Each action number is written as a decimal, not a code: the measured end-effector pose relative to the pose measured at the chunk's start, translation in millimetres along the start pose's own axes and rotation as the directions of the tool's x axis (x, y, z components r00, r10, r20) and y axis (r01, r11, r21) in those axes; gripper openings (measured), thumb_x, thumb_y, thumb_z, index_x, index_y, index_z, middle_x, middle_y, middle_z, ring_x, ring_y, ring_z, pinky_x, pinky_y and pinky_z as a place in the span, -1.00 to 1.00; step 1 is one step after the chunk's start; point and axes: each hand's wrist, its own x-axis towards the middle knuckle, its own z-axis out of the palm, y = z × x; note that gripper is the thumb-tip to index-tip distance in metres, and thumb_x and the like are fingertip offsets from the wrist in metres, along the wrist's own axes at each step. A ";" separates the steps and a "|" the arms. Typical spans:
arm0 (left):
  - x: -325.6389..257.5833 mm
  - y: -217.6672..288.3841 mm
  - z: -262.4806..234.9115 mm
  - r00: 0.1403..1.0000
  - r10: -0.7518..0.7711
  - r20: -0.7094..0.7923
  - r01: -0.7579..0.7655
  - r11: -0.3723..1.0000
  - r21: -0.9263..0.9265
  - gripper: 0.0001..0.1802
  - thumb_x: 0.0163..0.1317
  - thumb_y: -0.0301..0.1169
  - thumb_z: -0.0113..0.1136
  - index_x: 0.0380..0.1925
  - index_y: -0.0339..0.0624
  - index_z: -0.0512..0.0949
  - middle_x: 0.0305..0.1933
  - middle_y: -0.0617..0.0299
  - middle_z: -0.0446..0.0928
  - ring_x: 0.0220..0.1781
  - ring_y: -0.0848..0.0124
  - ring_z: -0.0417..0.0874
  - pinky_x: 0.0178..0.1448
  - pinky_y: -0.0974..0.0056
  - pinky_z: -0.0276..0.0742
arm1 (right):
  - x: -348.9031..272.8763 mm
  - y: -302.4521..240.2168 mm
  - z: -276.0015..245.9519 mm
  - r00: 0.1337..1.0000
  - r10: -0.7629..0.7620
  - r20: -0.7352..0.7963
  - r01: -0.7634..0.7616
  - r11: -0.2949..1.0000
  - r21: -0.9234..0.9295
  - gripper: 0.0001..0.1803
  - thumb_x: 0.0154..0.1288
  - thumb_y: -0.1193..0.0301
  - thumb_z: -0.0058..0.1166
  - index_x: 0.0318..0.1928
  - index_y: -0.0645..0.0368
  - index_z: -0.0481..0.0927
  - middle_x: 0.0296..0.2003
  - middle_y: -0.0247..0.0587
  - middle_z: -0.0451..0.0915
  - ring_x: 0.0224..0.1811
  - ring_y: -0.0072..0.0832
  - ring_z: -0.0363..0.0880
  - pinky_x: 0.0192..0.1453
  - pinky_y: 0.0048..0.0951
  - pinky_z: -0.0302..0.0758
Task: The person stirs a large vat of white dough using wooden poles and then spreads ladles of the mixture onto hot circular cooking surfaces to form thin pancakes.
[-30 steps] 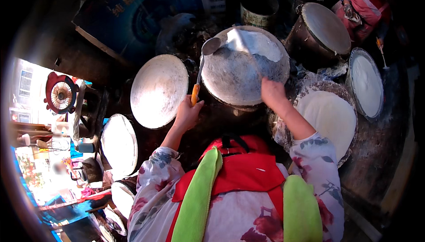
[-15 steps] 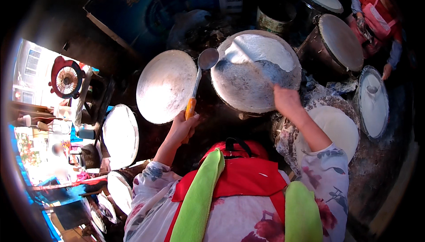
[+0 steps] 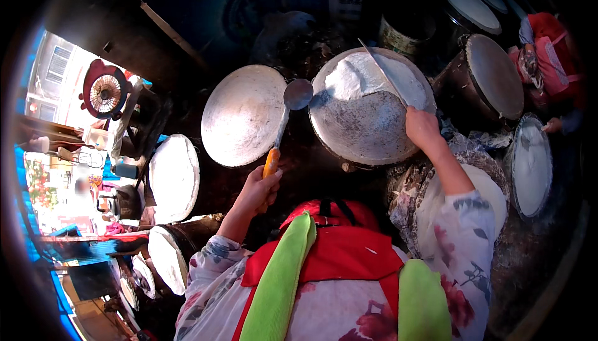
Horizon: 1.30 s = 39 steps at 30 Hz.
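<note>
My left hand [image 3: 256,188] is closed around the orange handle of a metal ladle [image 3: 298,94], whose round bowl hangs between two round griddles. My right hand [image 3: 423,128] grips one end of a long, thin, straight-edged spatula [image 3: 380,72] at the right griddle's near-right rim. The blade slants up and left across a white sheet of dough or batter [image 3: 346,78] covering the far part of that griddle [image 3: 355,126]. Left of the blade the white layer looks thicker and bunched. The near part of the griddle shows grey and bare.
Left of the ladle stands a pale griddle [image 3: 242,116]. Under my right forearm sits a round white surface [image 3: 492,185] with a ragged rim. A basin of white stuff [image 3: 531,166], a dark drum [image 3: 486,76] and a co-worker in red [image 3: 551,60] are at the right. A fan [image 3: 104,91] stands far left.
The spatula, blurred before, now shows sharply across the white layer, and my right hand sits slightly farther right. The white layer looks more bunched at its left. My left hand still holds the ladle.
</note>
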 end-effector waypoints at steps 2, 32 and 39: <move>-3.2 2.2 0.3 1.000 0.010 -0.002 -0.010 1.000 -0.023 -0.73 0.28 -0.29 0.13 -0.17 -0.17 0.32 -0.58 0.36 0.29 -0.72 0.58 0.26 -0.66 0.44 0.18 | 11.2 -3.6 1.7 0.988 -0.140 0.062 0.143 0.989 -0.032 -0.84 0.11 0.49 -0.09 -0.27 0.25 0.46 -0.48 0.04 0.63 -0.37 -0.10 0.66 -0.28 -0.17 0.57; -15.3 -62.6 -13.6 0.933 0.336 0.133 -0.328 0.632 0.703 -0.48 0.17 -0.22 0.19 -0.02 -0.33 0.27 -0.34 -0.25 0.53 -0.20 -0.14 0.60 -0.15 0.04 0.49 | -211.1 -5.9 -36.8 0.978 -0.051 0.204 0.020 0.989 0.149 -0.71 0.27 0.41 -0.14 -0.02 0.20 0.43 -0.42 0.05 0.60 -0.36 -0.02 0.59 -0.25 -0.07 0.48; -39.4 -76.5 -38.6 0.867 0.340 0.365 -0.479 0.364 0.799 -0.52 0.20 -0.22 0.17 -0.02 -0.27 0.27 -0.43 -0.20 0.53 -0.30 -0.16 0.57 -0.26 -0.05 0.47 | -264.6 -74.3 54.4 0.954 0.296 -0.053 -0.210 0.781 0.588 -0.71 0.36 0.32 -0.13 -0.06 0.26 0.46 -0.34 0.21 0.56 -0.23 0.10 0.55 -0.23 -0.04 0.45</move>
